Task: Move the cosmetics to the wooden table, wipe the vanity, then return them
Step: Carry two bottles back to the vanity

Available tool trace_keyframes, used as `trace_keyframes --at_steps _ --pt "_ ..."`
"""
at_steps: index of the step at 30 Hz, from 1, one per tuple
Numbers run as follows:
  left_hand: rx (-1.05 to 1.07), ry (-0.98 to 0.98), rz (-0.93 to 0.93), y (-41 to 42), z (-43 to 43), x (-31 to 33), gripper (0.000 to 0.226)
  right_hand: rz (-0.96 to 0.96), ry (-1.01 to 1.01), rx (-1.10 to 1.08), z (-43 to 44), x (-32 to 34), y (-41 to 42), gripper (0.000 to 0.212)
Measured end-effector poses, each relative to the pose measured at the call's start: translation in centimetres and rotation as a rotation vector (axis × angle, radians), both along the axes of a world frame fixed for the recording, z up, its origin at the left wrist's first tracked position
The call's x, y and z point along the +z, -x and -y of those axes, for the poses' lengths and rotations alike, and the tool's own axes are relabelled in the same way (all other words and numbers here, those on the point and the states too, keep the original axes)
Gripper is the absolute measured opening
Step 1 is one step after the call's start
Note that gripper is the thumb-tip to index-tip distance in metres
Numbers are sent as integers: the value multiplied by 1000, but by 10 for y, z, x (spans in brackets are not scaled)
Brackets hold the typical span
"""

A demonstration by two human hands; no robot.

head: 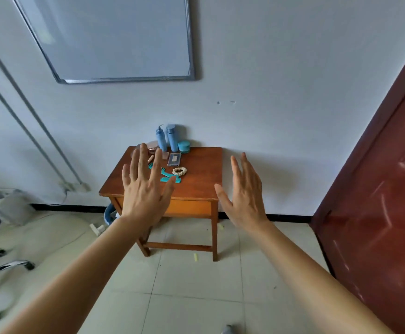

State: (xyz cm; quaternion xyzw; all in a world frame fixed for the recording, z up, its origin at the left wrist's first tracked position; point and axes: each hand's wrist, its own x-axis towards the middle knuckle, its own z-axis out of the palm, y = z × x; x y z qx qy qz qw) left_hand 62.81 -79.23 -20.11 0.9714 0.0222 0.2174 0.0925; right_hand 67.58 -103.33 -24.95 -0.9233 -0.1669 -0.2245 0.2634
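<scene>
1. In front of the wooden table [201, 169]: left hand [143, 186] and right hand [245, 196] raised, fingers straight and spread, holding nothing.
2. On the table's rear left: pump bottle [161, 138], capped bottle [172, 138] and teal jar [184, 146] upright by the wall. Clear case [174, 159], scrunchie [179, 171] and teal combs [169, 177] lie flat in front.
3. Judgement: bottles rigid, smooth, probably tippy; wrap mid-body. Jar squat; grasp across the lid. Case and combs thin, stiff; pinch an edge. Scrunchie soft, light.
</scene>
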Motion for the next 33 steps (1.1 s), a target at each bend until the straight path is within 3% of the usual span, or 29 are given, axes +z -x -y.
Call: trace_keyframes --at_steps 6,16,22,29,33 --pt "72 6 -115 -122 -36 17 76 -83 13 62 -41 23 -149 74" --pt "189 79 -137 -266 -122 0 76 -78 84 162 -138 6 -310 78" --pt "76 59 -175 -378 -175 -24 79 -119 96 141 -181 -7 -393 79" --pt "-102 -28 -389 -500 -250 -58 70 -292 112 12 -249 -32 -480 74" --pt "-148 59 -504 -532 -267 -92 70 -350 131 -1 -278 -56 -504 68"
